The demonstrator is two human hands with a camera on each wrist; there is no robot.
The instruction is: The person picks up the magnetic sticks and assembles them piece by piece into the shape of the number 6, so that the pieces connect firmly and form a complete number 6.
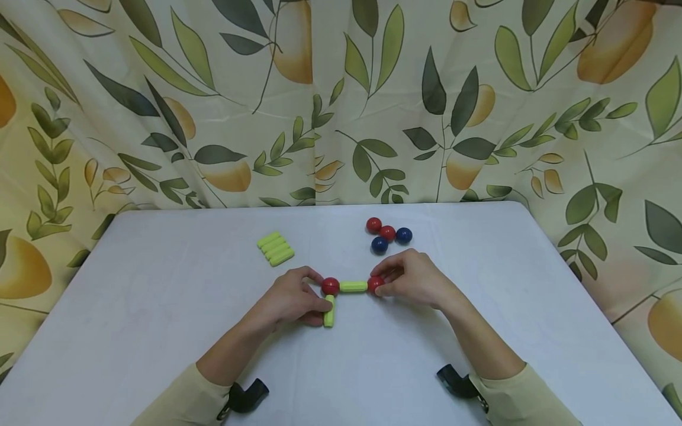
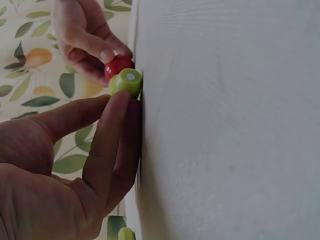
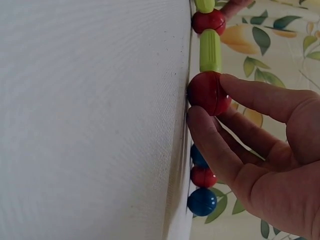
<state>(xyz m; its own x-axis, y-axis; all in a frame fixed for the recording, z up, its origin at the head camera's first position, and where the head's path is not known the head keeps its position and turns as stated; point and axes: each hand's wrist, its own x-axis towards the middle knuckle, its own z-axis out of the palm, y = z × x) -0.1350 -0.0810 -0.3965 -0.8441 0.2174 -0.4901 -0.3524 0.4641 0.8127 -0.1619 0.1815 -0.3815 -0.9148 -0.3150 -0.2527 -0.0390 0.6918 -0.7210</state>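
Just below center frame, we see the left hand (image 1: 293, 299) pinching a green rod (image 1: 328, 320) and the right hand (image 1: 415, 278) a red ball (image 1: 375, 284); a sideways tug, we judge, could part that ball from the crosswise rod (image 1: 353, 287).

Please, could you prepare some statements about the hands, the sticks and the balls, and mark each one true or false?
1. The right hand holds a red ball. True.
2. The left hand holds a blue ball. False: it pinches the nearer green stick.
3. The crosswise green stick lies between the held ball and the corner red ball. True.
4. In the head view, the spare green sticks lie right of the loose balls. False: they lie left of them.
5. All the loose balls are red. False: two are red, two blue.
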